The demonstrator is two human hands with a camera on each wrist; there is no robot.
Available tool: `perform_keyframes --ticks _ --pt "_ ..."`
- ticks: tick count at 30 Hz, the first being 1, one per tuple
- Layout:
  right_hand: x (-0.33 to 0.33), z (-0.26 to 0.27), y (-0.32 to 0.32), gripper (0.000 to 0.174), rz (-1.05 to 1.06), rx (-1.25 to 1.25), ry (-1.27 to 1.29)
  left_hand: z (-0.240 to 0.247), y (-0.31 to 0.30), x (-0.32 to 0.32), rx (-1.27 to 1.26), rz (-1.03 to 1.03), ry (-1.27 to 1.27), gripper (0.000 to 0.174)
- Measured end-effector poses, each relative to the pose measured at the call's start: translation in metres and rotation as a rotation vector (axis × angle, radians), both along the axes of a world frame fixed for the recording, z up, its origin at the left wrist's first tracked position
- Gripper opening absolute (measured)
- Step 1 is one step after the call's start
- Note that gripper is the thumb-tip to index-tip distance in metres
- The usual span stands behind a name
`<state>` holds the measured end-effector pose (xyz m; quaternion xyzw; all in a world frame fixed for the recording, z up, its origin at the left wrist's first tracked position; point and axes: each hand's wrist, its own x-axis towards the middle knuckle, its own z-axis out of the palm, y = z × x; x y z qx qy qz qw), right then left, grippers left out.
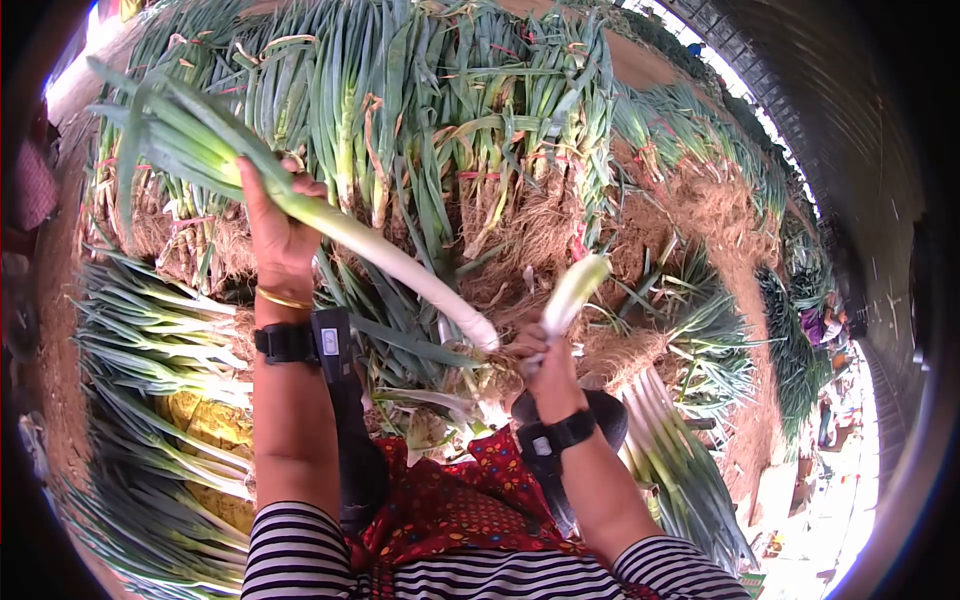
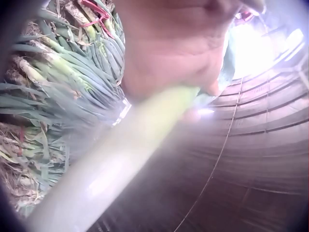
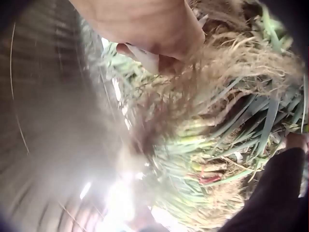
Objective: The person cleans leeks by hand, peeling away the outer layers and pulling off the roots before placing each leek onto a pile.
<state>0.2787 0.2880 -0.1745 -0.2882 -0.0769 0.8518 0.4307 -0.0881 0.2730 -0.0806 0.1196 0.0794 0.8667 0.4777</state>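
A long leek (image 1: pixel 390 257) hangs over piled green bundles (image 1: pixel 400 90) in a curled left grip (image 1: pixel 285 225) while the right grip (image 1: pixel 547 368) clasps a short pale piece (image 1: pixel 578 290), apparently mid-trimming, the next move likely calling for that scrap's discard.

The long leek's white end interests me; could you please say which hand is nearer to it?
The right: in the head view, the right hand is just beside the white end; the left hand grips the leek farther up.
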Motion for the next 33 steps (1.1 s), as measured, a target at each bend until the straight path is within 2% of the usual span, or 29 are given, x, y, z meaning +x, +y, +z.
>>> perform_keyframes --ticks 2,3,4,6,7,8,10,12,14,15,17,18,20,22,24,28,31,33 --pt "0.016 0.015 -0.001 0.020 -0.252 -0.063 -0.133 -0.012 -0.004 -0.024 0.070 0.035 -0.013 0.035" --pt "0.017 0.027 -0.004 0.022 -0.241 -0.004 -0.482 -0.005 -0.009 -0.025 0.081 0.091 0.023 0.034" --pt "0.060 -0.001 0.010 0.027 0.139 0.181 -0.509 -0.005 -0.011 -0.032 0.041 0.126 0.034 0.033" --pt "0.049 -0.001 -0.001 0.038 0.320 1.004 -1.857 -0.006 -0.012 -0.034 -0.030 0.156 0.014 0.034" --pt "0.049 0.004 -0.005 0.045 0.363 0.960 -1.869 -0.007 -0.012 -0.032 -0.032 0.156 0.013 0.034" --pt "0.040 0.014 -0.006 0.045 0.364 0.959 -1.867 -0.007 -0.011 -0.027 -0.120 0.216 0.043 0.035" --pt "0.016 0.036 -0.005 0.048 0.046 1.104 -1.388 -0.004 -0.009 -0.016 -0.207 0.276 0.077 0.035" --pt "-0.020 0.081 -0.020 0.050 0.028 1.195 -1.319 0.000 -0.006 -0.001 -0.332 0.352 0.145 0.038" --pt "-0.049 0.108 -0.034 0.052 0.045 1.653 -1.557 -0.002 0.003 0.008 -0.387 0.383 0.140 0.037" --pt "-0.062 0.109 -0.038 0.052 0.041 1.649 -1.563 -0.002 0.006 0.014 -0.416 0.408 0.141 0.037" --pt "-0.081 0.109 -0.042 0.050 0.173 1.627 -1.809 -0.003 0.010 0.024 -0.434 0.464 0.149 0.035" --pt "-0.080 0.103 -0.036 0.050 0.173 1.624 -1.813 -0.005 0.012 0.027 -0.434 0.460 0.149 0.035" --pt "-0.078 0.084 -0.023 0.050 0.431 1.360 -1.853 -0.008 0.015 0.029 -0.443 0.443 0.077 0.035" --pt "-0.075 0.079 -0.021 0.043 0.394 1.442 -1.794 -0.008 0.013 0.028 -0.441 0.437 0.074 0.035" --pt "-0.073 0.077 -0.019 0.039 0.339 1.533 -1.625 -0.007 0.012 0.027 -0.436 0.422 0.075 0.034" --pt "-0.072 0.079 -0.020 0.035 0.261 1.557 -1.501 -0.007 0.012 0.028 -0.410 0.410 0.091 0.034" --pt "-0.071 0.073 -0.025 0.030 0.201 1.481 -1.376 -0.001 0.008 0.032 -0.396 0.385 0.087 0.034" --pt "-0.071 0.073 -0.027 0.027 0.200 1.305 -1.330 0.004 0.008 0.037 -0.380 0.354 0.078 0.036"
